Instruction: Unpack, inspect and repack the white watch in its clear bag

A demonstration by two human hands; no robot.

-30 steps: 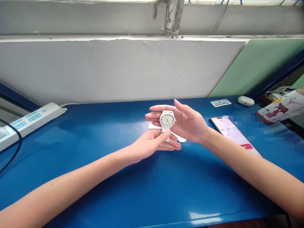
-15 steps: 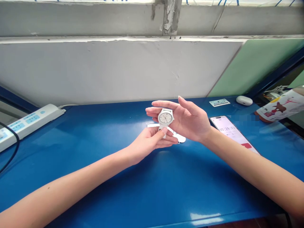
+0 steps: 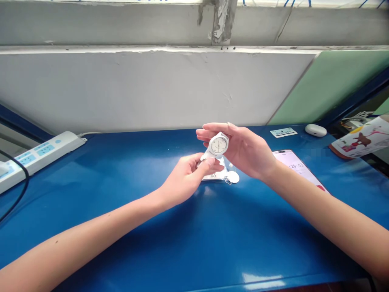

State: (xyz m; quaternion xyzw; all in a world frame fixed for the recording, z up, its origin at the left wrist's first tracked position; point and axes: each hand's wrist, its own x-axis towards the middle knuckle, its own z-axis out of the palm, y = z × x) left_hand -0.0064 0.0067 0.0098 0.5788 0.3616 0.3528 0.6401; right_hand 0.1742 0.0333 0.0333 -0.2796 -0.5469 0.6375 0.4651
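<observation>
A white wristwatch (image 3: 219,145) with a round pale dial is held above the desk, its face tilted toward me. The fingers and thumb of my left hand (image 3: 184,178) are closed on its lower strap. Across the watch's far side reaches my right hand (image 3: 251,151), palm turned in and fingers stretched out behind the dial. Whether the right palm touches the upper strap is hard to tell. Beneath the hands lies a clear-and-white packet (image 3: 217,175), partly covered by my left fingers, with a round white tag (image 3: 233,177) on a small chain beside it.
A phone (image 3: 299,166) showing a timer lies on the blue desk (image 3: 152,243), partly behind my right forearm. Farther back are a card (image 3: 283,132) and a white earbud case (image 3: 316,130). A printed bottle or cup (image 3: 361,138) lies at right, a power strip (image 3: 39,156) at left.
The watch has tilted and shifted slightly up and right. My right thumb has come down toward its fingers, and more of the packet shows beneath. My left hand still holds the strap.
</observation>
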